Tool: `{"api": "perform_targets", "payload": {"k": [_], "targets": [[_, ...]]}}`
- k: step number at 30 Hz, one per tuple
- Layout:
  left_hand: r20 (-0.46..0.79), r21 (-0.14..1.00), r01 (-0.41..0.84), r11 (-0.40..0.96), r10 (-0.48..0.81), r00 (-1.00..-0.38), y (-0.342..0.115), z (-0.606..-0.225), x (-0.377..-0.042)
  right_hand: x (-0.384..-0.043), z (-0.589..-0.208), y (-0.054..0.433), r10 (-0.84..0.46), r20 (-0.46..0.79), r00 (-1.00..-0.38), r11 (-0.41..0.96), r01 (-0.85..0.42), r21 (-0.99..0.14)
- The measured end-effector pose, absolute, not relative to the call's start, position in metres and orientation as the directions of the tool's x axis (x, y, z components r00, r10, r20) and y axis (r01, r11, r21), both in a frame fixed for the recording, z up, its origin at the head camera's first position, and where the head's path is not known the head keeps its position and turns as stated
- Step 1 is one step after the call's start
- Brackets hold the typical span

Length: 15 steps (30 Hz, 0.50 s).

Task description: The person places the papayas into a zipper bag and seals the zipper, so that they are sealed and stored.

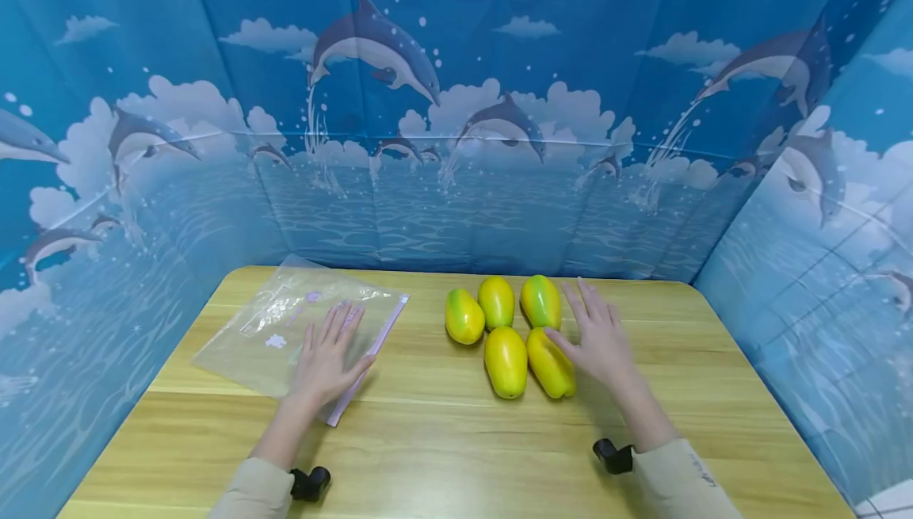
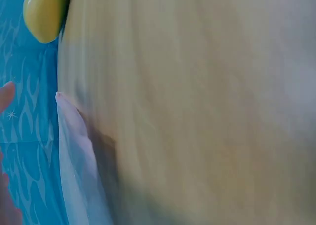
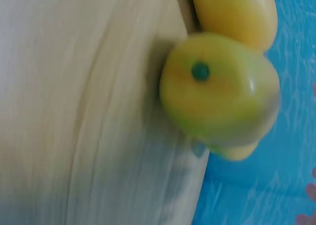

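Note:
My left hand [image 1: 324, 364] is spread palm down over a clear zip bag [image 1: 246, 345] with a lilac zip edge and a white flower print. The bag lies flat on the left of the table. My right hand [image 1: 599, 345] is at the right side of several yellow papayas with green tinges. Its thumb overlaps the nearest right papaya [image 1: 549, 372] in the head view; whether it touches is unclear. Beside that one lies another front papaya [image 1: 506, 364]. Behind them sit the left papaya [image 1: 464, 319], the middle papaya [image 1: 497, 301] and the right papaya [image 1: 540, 301].
The wooden table [image 1: 442, 456] has rounded far corners. A blue curtain [image 1: 442, 210] with dolphins, clouds and waves hangs around its far side and both flanks. Black wrist mounts are strapped near the left sleeve [image 1: 253, 491] and the right sleeve [image 1: 681, 483].

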State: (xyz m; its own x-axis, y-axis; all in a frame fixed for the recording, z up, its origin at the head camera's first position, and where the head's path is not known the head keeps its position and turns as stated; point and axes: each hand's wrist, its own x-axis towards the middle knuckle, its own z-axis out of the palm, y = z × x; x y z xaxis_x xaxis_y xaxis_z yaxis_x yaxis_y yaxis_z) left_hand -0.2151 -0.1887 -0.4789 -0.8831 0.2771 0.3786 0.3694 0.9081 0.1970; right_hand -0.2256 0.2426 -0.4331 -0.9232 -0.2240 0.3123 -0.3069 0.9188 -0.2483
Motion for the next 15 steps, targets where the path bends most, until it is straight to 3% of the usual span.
{"api": "perform_targets", "payload": {"k": [15], "targets": [[0.318,0.192,0.409,0.892,0.337,-0.886,-0.203,-0.491,-0.2,-0.223,-0.44,0.179,-0.422,0.389,-0.819,0.818,-0.529,-0.226]]}}
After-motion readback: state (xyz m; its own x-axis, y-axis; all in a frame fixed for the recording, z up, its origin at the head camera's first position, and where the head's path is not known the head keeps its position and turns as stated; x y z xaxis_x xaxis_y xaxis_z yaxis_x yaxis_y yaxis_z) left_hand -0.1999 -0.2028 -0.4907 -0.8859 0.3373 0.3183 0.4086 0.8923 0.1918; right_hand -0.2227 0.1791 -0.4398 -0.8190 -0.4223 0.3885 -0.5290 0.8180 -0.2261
